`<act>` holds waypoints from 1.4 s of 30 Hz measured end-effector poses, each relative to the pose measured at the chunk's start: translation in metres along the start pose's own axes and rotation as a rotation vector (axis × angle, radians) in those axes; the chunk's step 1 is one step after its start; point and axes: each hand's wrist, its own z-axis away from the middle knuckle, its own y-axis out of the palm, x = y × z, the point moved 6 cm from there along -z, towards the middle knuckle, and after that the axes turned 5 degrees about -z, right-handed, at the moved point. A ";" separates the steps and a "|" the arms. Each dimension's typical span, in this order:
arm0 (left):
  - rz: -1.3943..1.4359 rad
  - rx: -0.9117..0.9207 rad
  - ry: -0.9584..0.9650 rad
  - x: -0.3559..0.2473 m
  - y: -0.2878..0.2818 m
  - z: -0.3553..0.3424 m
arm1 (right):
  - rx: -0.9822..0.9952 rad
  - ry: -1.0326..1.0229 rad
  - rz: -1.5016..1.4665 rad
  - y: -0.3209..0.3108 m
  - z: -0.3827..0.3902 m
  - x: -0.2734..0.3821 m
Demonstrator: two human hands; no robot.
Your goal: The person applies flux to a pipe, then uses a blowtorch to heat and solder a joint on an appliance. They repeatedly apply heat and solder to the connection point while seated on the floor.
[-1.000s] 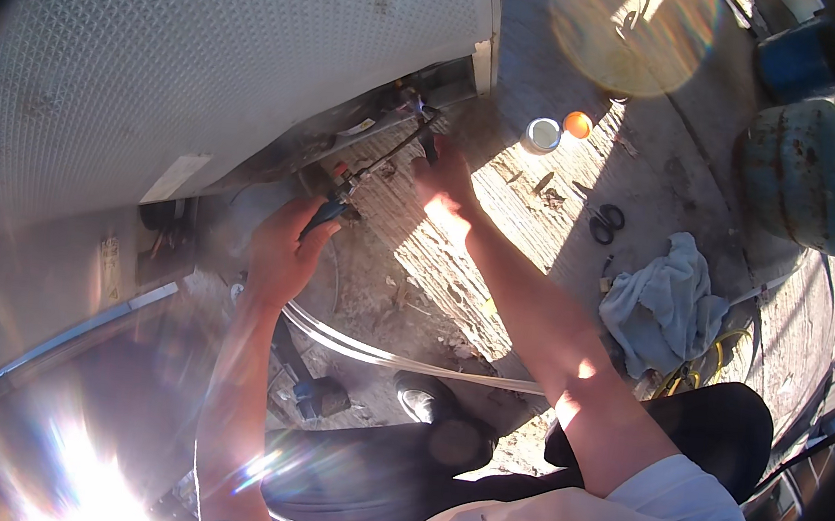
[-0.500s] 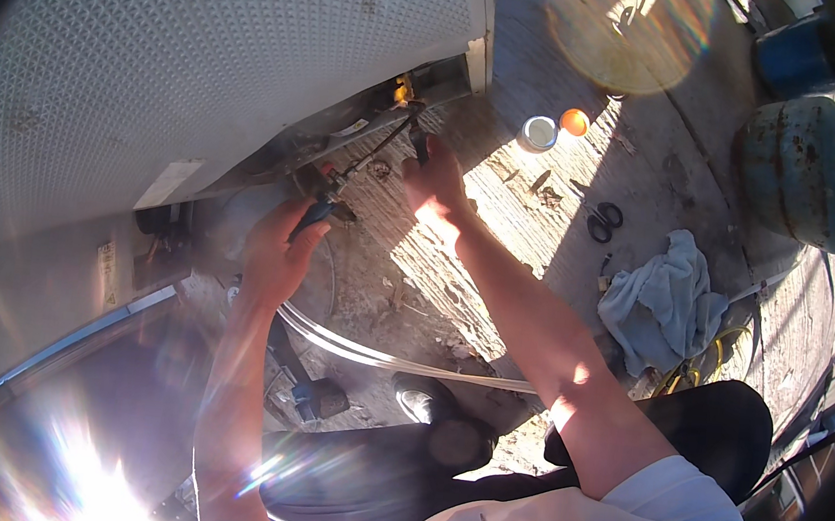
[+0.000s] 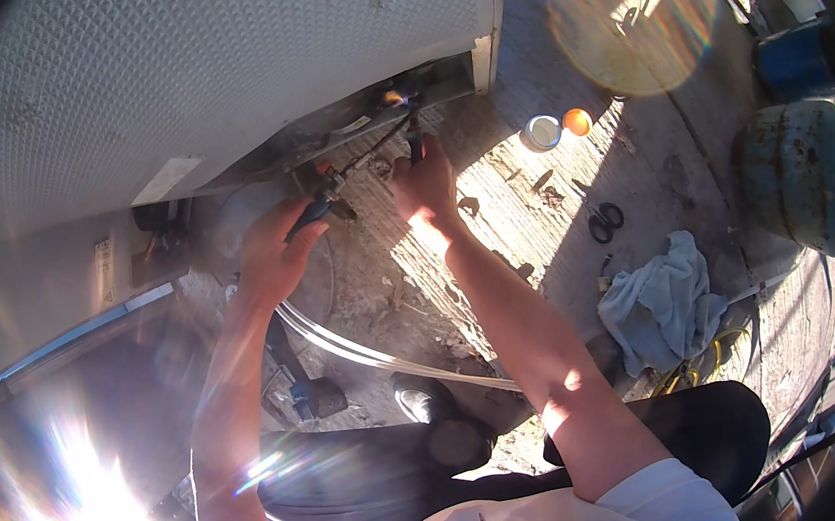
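Note:
My left hand (image 3: 276, 252) is wrapped round the blue grip of a gas torch (image 3: 314, 212). The torch's thin metal tube slants away to the right, under the lower edge of a big white dimpled panel (image 3: 256, 54). Near its tip burns a small orange and bluish flame (image 3: 396, 99). Close to that end, my right hand (image 3: 426, 189) is closed on a black-handled tool (image 3: 415, 142), held upright beside the tube; its working end is too small to make out. A red knob (image 3: 324, 167) sits by the torch's valve, just beyond my left fingers.
Pale hoses (image 3: 358, 353) curve below my hands. An open white jar (image 3: 540, 133) and its orange lid (image 3: 578, 122) stand beyond my right hand. Black-handled scissors (image 3: 605, 221), a grey cloth (image 3: 670, 305) and a rusty teal gas cylinder (image 3: 798, 175) are at the right.
The flame has shrunk from a taller yellow-orange one to a smaller, partly bluish one. My right hand has shifted slightly to the left; my left hand stays nearly in place.

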 end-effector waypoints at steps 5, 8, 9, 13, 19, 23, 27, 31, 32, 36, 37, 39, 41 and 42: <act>0.033 -0.023 -0.011 0.005 0.000 0.002 | -0.018 -0.005 0.016 0.003 0.001 -0.002; -0.012 0.000 -0.035 0.005 0.000 0.004 | -0.019 0.005 0.059 0.004 0.002 -0.001; -0.007 -0.004 -0.022 0.004 0.000 0.004 | -0.013 -0.006 0.064 0.002 0.002 0.000; 0.048 -0.019 0.011 0.007 0.001 0.002 | 0.018 -0.029 0.087 -0.003 0.000 0.003; 0.034 -0.038 0.035 0.004 0.000 0.002 | 0.067 0.019 0.138 -0.011 0.003 0.014; 0.028 -0.045 0.039 0.009 0.002 0.001 | 0.031 -0.025 0.231 -0.014 -0.001 0.013; 0.052 -0.064 0.011 0.014 0.003 0.004 | 0.056 -0.040 0.265 -0.015 -0.003 0.011; 0.037 -0.079 0.047 0.008 -0.001 0.004 | 0.020 -0.112 0.280 -0.019 -0.001 0.016; 0.034 -0.081 0.058 0.006 -0.001 0.004 | 0.047 -0.093 0.264 -0.019 -0.001 0.015; 0.039 -0.093 0.050 0.008 0.000 0.004 | 0.105 -0.031 0.231 -0.021 0.000 0.018; 0.046 -0.097 0.045 0.006 -0.001 0.004 | 0.110 -0.020 0.229 -0.020 0.000 0.018; 0.044 -0.086 0.028 0.004 -0.002 0.004 | 0.110 0.002 0.218 -0.020 -0.002 0.014; 0.028 -0.058 -0.001 0.005 -0.002 0.005 | 0.109 0.018 0.221 -0.018 -0.004 0.010; 0.032 -0.060 -0.012 0.006 -0.002 0.005 | 0.105 0.024 0.228 -0.018 -0.005 0.008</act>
